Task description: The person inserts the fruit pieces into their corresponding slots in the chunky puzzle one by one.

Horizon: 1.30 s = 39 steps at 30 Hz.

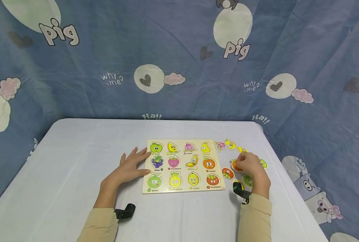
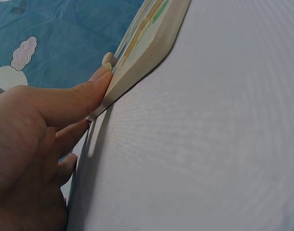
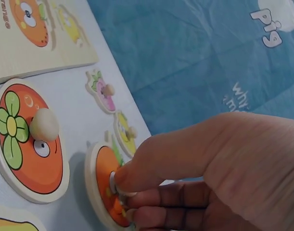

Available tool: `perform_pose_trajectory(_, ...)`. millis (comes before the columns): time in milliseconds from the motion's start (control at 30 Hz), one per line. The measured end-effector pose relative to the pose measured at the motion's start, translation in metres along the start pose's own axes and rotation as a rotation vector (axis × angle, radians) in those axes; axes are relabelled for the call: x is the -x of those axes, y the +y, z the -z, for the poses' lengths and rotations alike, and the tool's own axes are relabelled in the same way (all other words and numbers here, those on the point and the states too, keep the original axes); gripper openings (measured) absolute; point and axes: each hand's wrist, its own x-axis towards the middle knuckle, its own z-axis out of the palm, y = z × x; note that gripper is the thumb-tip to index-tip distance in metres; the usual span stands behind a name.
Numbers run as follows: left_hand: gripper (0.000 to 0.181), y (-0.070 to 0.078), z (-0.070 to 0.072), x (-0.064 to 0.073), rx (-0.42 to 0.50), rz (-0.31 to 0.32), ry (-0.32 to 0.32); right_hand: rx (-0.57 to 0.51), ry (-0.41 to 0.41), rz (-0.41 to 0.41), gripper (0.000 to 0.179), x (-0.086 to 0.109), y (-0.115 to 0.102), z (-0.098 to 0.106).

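A wooden fruit puzzle board point(image 1: 183, 186) lies on the white-covered table. My left hand point(image 1: 129, 169) is at its left edge with fingers spread, thumb and forefinger touching the rim. Close by the thumb point(image 2: 86, 96), a wooden knob point(image 2: 108, 58) stands up from the board. Right of the board, my right hand point(image 1: 253, 169) pinches an orange puzzle piece point(image 3: 106, 178) by its knob, between thumb and fingers. That piece stands tilted in the right wrist view, its knob mostly hidden by the fingertips. Beside it lies a red-orange persimmon piece point(image 3: 29, 168), knob up.
Several knobbed fruit pieces lie around the right hand: a pink one point(image 1: 220, 146), a pear point(image 1: 230, 144), a green one point(image 1: 248, 180) and another green one point(image 1: 263, 163). A blue printed cloth point(image 1: 179, 101) hangs behind the table.
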Motion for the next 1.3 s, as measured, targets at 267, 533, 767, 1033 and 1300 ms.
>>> perform_pose_trajectory(267, 0.081, 0.001, 0.0, 0.0, 0.001, -0.006, 0.004, 0.012, 0.036, 0.051, 0.005, -0.005, -0.003, -0.002)
perform_pose_trajectory(533, 0.082, 0.001, 0.0, 0.001, 0.004, -0.009, 0.003, 0.004, 0.032, 0.068, 0.005, -0.008, -0.01, -0.009)
perform_pose_trajectory(767, 0.082, 0.001, 0.0, 0.001, 0.005, 0.0, -0.003, 0.001, 0.026, 0.092, 0.006, -0.007, -0.019, -0.013)
perform_pose_trajectory(1033, 0.081, 0.001, 0.001, 0.001, 0.01, -0.014, 0.004, -0.021, 0.02, 0.109, 0.007, -0.008, -0.026, -0.016)
perform_pose_trajectory(1300, 0.08, 0.002, 0.001, 0.002, 0.005, -0.007, 0.003, -0.031, 0.004, 0.135, 0.006, -0.01, -0.031, -0.023)
